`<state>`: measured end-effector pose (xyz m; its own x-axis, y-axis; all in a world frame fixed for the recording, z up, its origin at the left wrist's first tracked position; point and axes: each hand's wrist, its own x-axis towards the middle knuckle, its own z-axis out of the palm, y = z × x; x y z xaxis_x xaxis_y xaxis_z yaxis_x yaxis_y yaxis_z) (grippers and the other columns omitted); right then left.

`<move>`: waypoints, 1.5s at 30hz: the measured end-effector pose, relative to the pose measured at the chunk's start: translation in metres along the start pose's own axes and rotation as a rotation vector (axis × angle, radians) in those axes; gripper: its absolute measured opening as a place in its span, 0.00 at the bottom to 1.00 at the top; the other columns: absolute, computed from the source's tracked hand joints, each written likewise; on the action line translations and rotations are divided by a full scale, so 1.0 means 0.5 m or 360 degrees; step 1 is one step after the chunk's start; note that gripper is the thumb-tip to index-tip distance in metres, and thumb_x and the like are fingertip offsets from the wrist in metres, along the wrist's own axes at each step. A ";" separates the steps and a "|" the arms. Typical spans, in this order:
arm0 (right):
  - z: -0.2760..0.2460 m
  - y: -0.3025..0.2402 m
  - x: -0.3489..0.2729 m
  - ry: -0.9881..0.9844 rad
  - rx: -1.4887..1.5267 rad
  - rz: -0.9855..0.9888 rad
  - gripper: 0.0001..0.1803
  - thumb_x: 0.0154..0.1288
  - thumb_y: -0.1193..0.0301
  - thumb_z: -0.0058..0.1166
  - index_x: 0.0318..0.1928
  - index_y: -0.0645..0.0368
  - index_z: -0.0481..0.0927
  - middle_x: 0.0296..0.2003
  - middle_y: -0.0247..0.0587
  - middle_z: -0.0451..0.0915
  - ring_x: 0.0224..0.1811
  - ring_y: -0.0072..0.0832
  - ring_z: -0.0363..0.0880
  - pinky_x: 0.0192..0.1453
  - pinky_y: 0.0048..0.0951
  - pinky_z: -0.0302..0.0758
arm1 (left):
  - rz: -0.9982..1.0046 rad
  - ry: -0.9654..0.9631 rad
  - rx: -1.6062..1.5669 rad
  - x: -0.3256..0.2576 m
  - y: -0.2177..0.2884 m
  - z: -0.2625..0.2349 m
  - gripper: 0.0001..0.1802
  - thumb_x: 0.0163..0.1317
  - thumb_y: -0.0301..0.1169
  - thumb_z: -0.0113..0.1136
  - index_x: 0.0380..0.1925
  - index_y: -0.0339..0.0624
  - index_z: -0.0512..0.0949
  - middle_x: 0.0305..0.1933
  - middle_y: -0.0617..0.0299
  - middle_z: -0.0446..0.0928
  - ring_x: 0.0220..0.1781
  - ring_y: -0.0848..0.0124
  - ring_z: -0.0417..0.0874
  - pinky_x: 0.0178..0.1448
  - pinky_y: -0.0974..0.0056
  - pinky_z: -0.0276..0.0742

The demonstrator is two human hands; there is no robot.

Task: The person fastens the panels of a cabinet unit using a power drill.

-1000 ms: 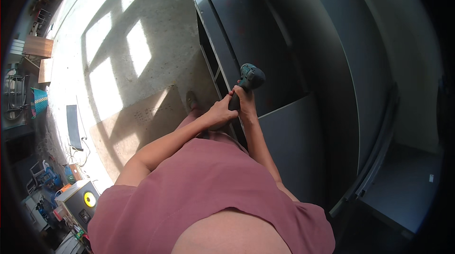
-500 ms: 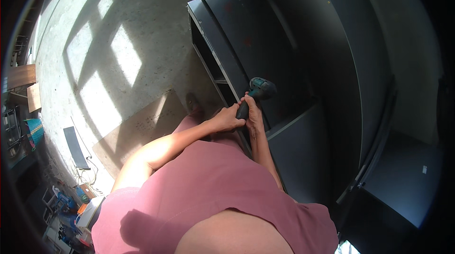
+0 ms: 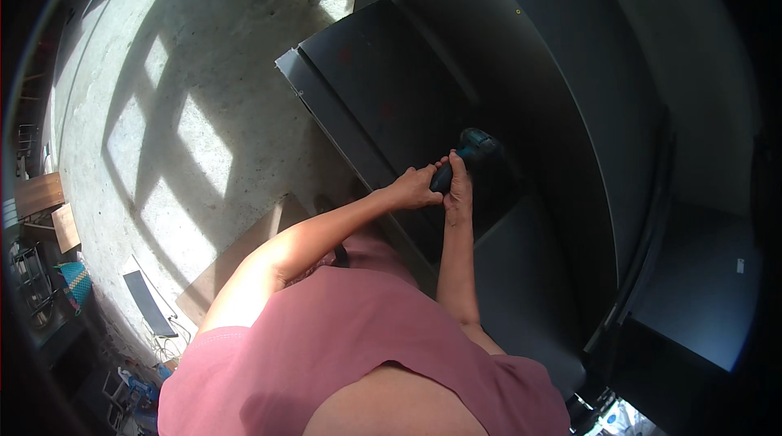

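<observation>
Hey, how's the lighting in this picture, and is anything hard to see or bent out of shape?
Head view: sunlight patches fall in pane shapes across the concrete floor; head view: the power drill sits in shadow, dark enough to lose fine detail; head view: the edge of the large dark panel bows, and the picture's outer rim fades to black.

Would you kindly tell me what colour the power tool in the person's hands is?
The power tool is dark teal and black, best seen in the head view.
</observation>
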<state>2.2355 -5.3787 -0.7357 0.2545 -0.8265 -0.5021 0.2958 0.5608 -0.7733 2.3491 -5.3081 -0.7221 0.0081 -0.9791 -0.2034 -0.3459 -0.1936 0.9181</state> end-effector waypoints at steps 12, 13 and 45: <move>0.003 -0.012 0.026 0.0000 -0.0127 0.0033 0.15 0.57 0.69 0.61 0.42 0.59 0.74 0.28 0.34 0.77 0.31 0.23 0.77 0.40 0.25 0.76 | -0.0214 -0.0081 -0.0158 0.026 0.004 -0.002 0.31 0.45 0.40 0.58 0.44 0.22 0.70 0.27 0.43 0.77 0.30 0.53 0.81 0.38 0.57 0.76; 0.011 -0.023 0.029 -0.0009 -0.0131 0.0035 0.15 0.57 0.69 0.61 0.42 0.59 0.74 0.28 0.34 0.77 0.31 0.23 0.77 0.40 0.25 0.76 | -0.0169 -0.0026 -0.0173 0.033 0.005 -0.004 0.32 0.45 0.39 0.58 0.45 0.22 0.69 0.26 0.44 0.78 0.28 0.53 0.81 0.37 0.58 0.76; 0.362 -0.082 0.140 -0.0574 -0.0786 -0.0280 0.19 0.56 0.70 0.57 0.47 0.62 0.70 0.30 0.34 0.73 0.31 0.21 0.74 0.40 0.24 0.73 | -0.0135 0.0460 -0.0356 0.071 -0.012 -0.267 0.45 0.44 0.41 0.62 0.59 0.23 0.59 0.57 0.35 0.67 0.61 0.49 0.67 0.64 0.57 0.64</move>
<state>2.4079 -5.4506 -0.6689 0.5604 -0.7877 -0.2558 -0.0760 0.2586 -0.9630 2.4770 -5.3499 -0.6894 0.3034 -0.9302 -0.2066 -0.1193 -0.2522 0.9603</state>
